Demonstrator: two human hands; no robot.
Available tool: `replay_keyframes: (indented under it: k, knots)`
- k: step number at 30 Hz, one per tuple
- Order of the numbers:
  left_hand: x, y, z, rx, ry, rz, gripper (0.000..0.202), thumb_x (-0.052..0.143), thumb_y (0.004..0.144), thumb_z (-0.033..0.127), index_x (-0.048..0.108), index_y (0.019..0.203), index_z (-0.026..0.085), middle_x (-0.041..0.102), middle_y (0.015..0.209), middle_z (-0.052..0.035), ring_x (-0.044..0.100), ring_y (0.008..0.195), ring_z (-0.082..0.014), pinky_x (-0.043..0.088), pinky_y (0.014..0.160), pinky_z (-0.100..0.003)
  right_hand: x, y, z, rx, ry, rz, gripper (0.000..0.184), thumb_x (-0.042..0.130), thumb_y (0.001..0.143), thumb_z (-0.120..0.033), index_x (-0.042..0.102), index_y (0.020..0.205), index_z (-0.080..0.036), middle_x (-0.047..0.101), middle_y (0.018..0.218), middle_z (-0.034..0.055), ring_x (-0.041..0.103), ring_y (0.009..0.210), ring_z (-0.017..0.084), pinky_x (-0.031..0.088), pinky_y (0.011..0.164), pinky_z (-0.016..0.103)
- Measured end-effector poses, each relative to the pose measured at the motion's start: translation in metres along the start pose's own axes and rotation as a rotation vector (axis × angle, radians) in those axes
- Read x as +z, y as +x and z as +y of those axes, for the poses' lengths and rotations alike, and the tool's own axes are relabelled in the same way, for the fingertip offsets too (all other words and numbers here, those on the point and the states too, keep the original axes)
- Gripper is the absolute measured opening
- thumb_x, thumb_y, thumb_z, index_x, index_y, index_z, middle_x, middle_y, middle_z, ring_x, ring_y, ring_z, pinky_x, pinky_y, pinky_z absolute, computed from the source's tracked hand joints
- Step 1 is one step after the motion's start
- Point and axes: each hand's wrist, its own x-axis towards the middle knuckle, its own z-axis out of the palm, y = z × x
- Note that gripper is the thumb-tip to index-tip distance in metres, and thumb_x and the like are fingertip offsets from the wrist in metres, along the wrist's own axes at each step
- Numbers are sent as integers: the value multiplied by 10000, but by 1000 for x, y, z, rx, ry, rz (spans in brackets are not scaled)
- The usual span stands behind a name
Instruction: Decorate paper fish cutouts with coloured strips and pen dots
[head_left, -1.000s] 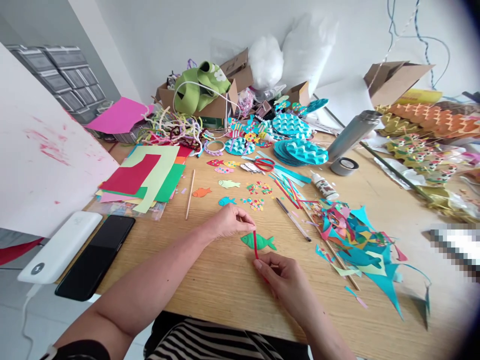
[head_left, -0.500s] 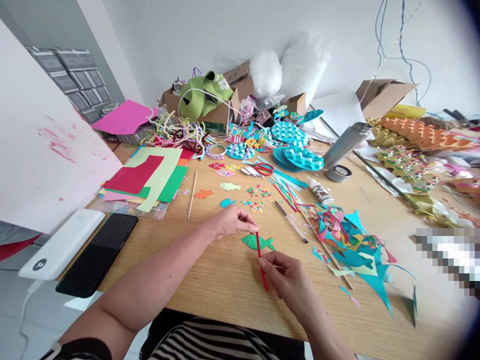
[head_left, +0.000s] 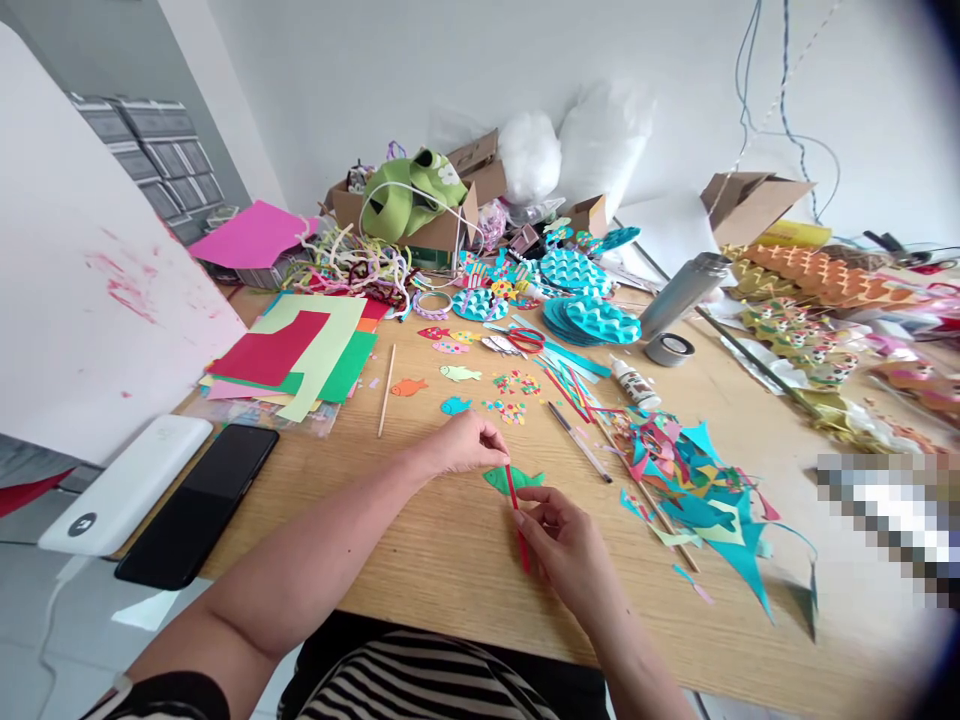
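Note:
A narrow red paper strip [head_left: 513, 487] runs between my two hands, crossing over a green paper fish [head_left: 531, 480] on the table. My left hand [head_left: 471, 442] pinches the strip's far end. Lower down, my right hand [head_left: 556, 535] grips it between thumb and fingers, with the near end sticking out below, and covers part of the fish's tail. Beyond my left hand lie a blue fish [head_left: 456, 405], a pale green fish [head_left: 460, 373] and an orange fish [head_left: 409, 387]. Small piles of coloured paper dots [head_left: 516, 382] are beside them.
Left are a paper stack [head_left: 337, 340], a black phone [head_left: 196, 507] and a white power bank [head_left: 124, 485]. A wooden stick [head_left: 386, 390], pen [head_left: 580, 443], red-handled scissors [head_left: 526, 341], glue bottle [head_left: 636, 383] and paper scraps [head_left: 697, 480] lie around. A steel flask [head_left: 685, 297] stands behind.
My right hand's fingers have shifted over the fish's tail, and the strip sits slightly further left across the fish. Both hands keep hold of it. The camera view has shifted slightly.

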Motion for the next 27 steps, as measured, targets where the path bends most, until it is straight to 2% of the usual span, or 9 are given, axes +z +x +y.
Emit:
replay_keyframes:
  k: [10,21,27]
  knots:
    - [3,1,-3,1,217,28,107,674,670,208,727,734,141,703,678,-33,613,624,-138,442,567,-213,1,1,3,-28,-69,-22,350,570,771,-464,610,925,-153,517,523,-43,440,391,114,314,409,242]
    - [3,-1,1,-6,138,21,110,667,686,214,725,732,132,693,675,-30,598,619,-130,421,541,-200,-1,2,1,-5,-24,-48,348,580,768,-449,590,948,-151,528,519,-41,456,400,114,319,415,237]
    - [2,-1,1,5,169,15,98,679,677,205,725,724,133,670,625,-20,578,590,-126,410,544,-211,0,5,-1,59,18,-76,318,580,739,-465,599,809,-155,512,488,-39,415,374,97,290,390,233]
